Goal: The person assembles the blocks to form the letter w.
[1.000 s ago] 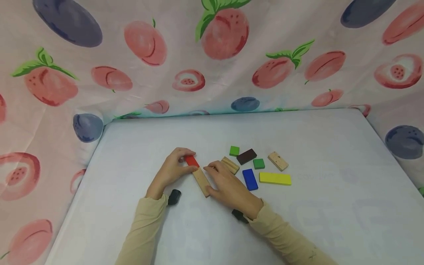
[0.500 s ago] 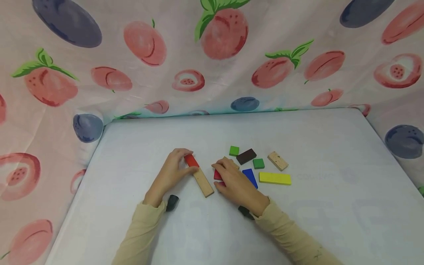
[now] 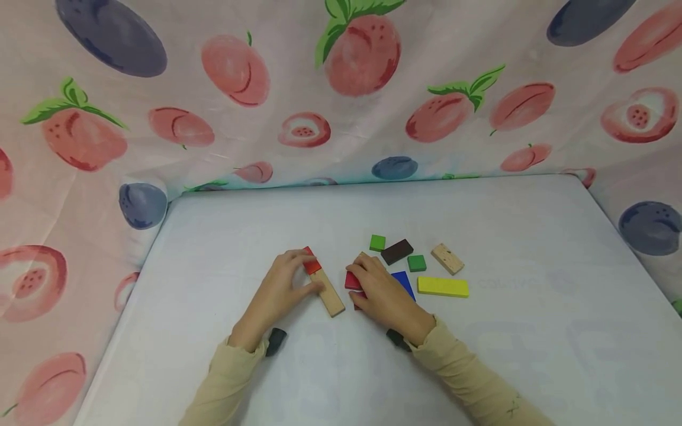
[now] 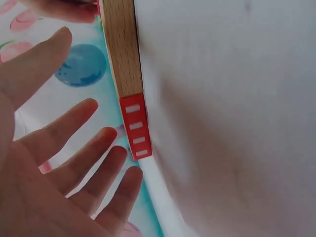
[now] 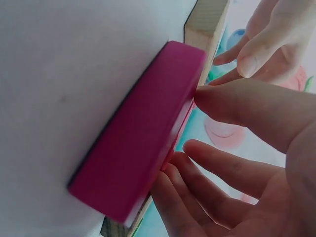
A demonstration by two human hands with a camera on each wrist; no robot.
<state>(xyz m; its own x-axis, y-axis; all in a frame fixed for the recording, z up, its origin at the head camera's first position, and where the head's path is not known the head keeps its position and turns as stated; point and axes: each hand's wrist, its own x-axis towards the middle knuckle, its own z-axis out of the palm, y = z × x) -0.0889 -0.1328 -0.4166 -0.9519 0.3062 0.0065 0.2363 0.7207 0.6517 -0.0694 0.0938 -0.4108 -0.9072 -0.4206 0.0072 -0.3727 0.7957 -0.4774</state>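
My left hand (image 3: 282, 291) hovers beside a small red block (image 3: 311, 260) and a long plain wooden block (image 3: 328, 296), which lie end to end. In the left wrist view its fingers are spread and loose, and the red block (image 4: 136, 126) shows white rectangles. My right hand (image 3: 386, 299) reaches over two red blocks lying close together. Its thumb and fingertips pinch at a red block (image 3: 351, 281), partly hidden under the fingers. The nearer one, a long magenta-red block (image 5: 138, 133) in the right wrist view, hides part of that grip.
A grooved wooden block (image 3: 364, 255) is partly hidden behind my right hand. Around it lie a blue block (image 3: 404, 284), a yellow block (image 3: 442, 287), a dark brown block (image 3: 396, 252), two green blocks (image 3: 417, 263) and a speckled wooden block (image 3: 447, 259).
My right hand has moved right, from the long wooden block's end to the red blocks. The left hand has loosened from the small red block and drawn back slightly.
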